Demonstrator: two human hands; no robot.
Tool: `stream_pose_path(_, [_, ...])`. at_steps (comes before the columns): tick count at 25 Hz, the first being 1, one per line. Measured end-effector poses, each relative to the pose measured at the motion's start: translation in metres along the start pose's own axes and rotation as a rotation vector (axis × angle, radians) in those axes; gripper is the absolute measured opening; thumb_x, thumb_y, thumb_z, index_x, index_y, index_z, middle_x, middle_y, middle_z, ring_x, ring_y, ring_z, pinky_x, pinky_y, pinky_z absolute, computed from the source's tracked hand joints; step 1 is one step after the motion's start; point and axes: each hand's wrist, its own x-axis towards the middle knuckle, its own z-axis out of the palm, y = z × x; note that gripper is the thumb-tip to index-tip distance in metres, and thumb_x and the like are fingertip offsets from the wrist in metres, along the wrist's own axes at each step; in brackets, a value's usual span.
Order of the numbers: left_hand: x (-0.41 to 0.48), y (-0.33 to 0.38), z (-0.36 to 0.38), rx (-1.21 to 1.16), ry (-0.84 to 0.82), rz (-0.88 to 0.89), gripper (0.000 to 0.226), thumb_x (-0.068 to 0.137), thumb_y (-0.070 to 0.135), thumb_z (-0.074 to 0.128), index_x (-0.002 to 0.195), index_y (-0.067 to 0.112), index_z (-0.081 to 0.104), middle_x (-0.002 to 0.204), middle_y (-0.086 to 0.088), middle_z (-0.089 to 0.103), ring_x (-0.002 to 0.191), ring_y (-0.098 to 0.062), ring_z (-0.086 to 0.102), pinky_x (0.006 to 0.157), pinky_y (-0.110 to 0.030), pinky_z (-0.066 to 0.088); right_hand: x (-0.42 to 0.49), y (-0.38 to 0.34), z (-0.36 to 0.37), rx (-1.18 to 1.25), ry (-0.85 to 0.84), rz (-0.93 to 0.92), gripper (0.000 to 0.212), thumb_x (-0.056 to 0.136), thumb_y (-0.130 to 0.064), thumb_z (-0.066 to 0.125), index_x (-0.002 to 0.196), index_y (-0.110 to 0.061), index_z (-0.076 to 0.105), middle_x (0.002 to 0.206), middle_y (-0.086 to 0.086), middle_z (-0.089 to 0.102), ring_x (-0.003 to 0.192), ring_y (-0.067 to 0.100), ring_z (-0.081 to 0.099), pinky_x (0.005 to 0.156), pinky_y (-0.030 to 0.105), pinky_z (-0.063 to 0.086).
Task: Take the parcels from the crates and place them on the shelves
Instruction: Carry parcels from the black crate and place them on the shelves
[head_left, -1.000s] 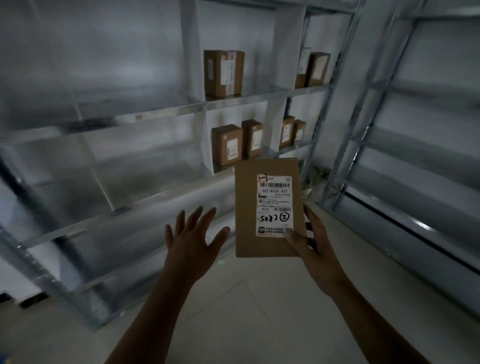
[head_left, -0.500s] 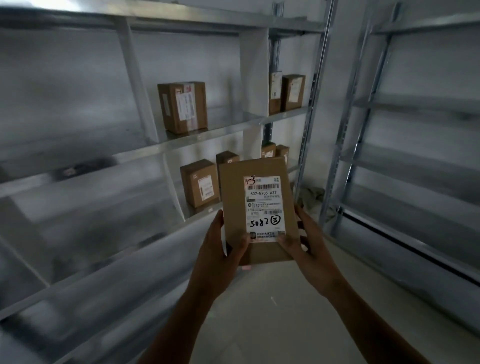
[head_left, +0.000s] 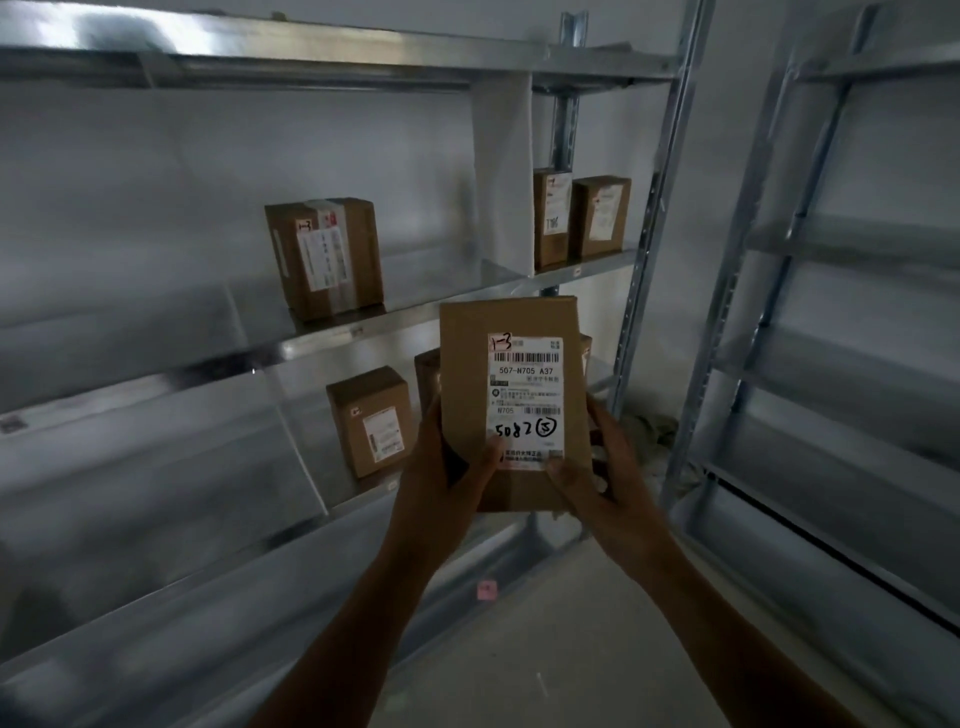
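At the centre of the frame, a brown cardboard parcel (head_left: 467, 364) stands upright in the air in front of a metal shelf rack (head_left: 441, 299). The left hand (head_left: 441, 478) grips its lower left edge, with the thumb across the front touching the bottom left corner of the white label (head_left: 525, 402). The right hand (head_left: 608, 483) grips the lower right edge, thumb on the front just under the label, fingers curled behind.

The label bears a handwritten "1-3" at its top left and a barcode below that. Then comes printed "507-N705 A37", and lower down "N705". In black marker is "5082", with a circled character beside it. The small print is too fine to read.

Higher and left of centre, a taped box (head_left: 324, 257) stands on the middle shelf, its label marked by hand with what looks like "1-3". Toward the upper right, two boxes (head_left: 551, 218) (head_left: 600, 215) stand side by side on the same level, their labels too blurred to read. On the shelf below, a smaller box (head_left: 371, 421) stands just left of the held parcel, and a further box (head_left: 427, 374) is mostly hidden behind it. A pink scrap (head_left: 487, 590) lies on the floor at lower centre. A second rack (head_left: 831, 364) fills the right of the frame.
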Motion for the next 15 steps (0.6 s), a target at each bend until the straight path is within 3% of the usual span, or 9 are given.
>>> stream_pose_path(3, [0.049, -0.013, 0.0, -0.031, 0.027, 0.026, 0.053, 0.093, 0.052, 0.068, 0.137, 0.061, 0.038, 0.129, 0.024, 0.065, 0.113, 0.0, 0.067, 0.079, -0.017, 0.058, 0.055, 0.015, -0.002, -0.024, -0.008, -0.013, 0.079, 0.084, -0.055, 0.074, 0.152, -0.051, 0.033, 0.147, -0.001, 0.052, 0.129, 0.02, 0.059, 0.089, 0.039, 0.062])
stream_pose_path(5, [0.085, -0.026, -0.003, -0.037, 0.08, 0.05, 0.058, 0.091, 0.056, 0.069, 0.14, 0.056, 0.037, 0.131, 0.02, 0.065, 0.116, -0.003, 0.067, 0.081, -0.023, 0.06, 0.099, 0.024, 0.003, -0.042, -0.022, -0.047, 0.077, 0.087, -0.045, 0.074, 0.153, -0.047, 0.034, 0.15, 0.001, 0.048, 0.131, 0.019, 0.058, 0.089, 0.038, 0.062])
stream_pose_path(8, [0.148, -0.042, -0.013, -0.048, 0.164, 0.073, 0.061, 0.087, 0.062, 0.068, 0.137, 0.063, 0.033, 0.131, 0.028, 0.061, 0.116, 0.002, 0.064, 0.083, -0.026, 0.061, 0.17, 0.028, 0.015, -0.064, -0.062, -0.134, 0.077, 0.088, -0.043, 0.073, 0.153, -0.047, 0.033, 0.146, -0.014, 0.049, 0.126, 0.003, 0.059, 0.082, 0.024, 0.061])
stream_pose_path(11, [0.208, -0.052, -0.025, -0.091, 0.176, 0.083, 0.056, 0.088, 0.058, 0.071, 0.131, 0.068, 0.036, 0.132, 0.024, 0.063, 0.117, -0.002, 0.066, 0.086, -0.033, 0.062, 0.237, 0.023, 0.02, -0.053, -0.105, -0.14, 0.078, 0.081, -0.054, 0.077, 0.146, -0.059, 0.033, 0.14, -0.016, 0.056, 0.123, 0.003, 0.061, 0.083, 0.024, 0.06])
stream_pose_path(15, [0.279, -0.068, -0.04, -0.037, 0.194, 0.098, 0.066, 0.093, 0.034, 0.073, 0.122, 0.077, 0.032, 0.127, 0.034, 0.061, 0.114, 0.007, 0.063, 0.079, -0.014, 0.057, 0.324, 0.032, 0.032, -0.104, -0.235, -0.131, 0.084, 0.083, -0.037, 0.079, 0.146, -0.057, 0.028, 0.138, -0.023, 0.057, 0.127, 0.003, 0.058, 0.088, 0.021, 0.058])
